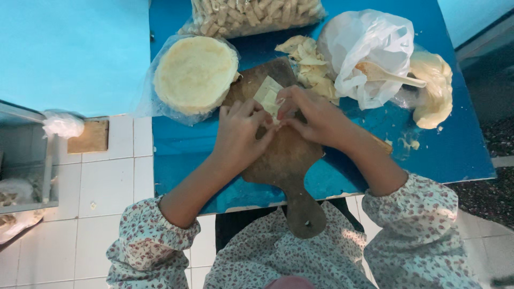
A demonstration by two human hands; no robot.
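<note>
Both hands fold a pale dough square over a wooden board.

The dough square (267,94) sits pinched between left hand (239,130) and right hand (316,118), each grip pressed on its edge, above the paddle-shaped board (284,160) that catches it. A stack of round wrappers (195,72) lies within reach on the blue bench (455,150), beside a white bag (364,48).
</note>
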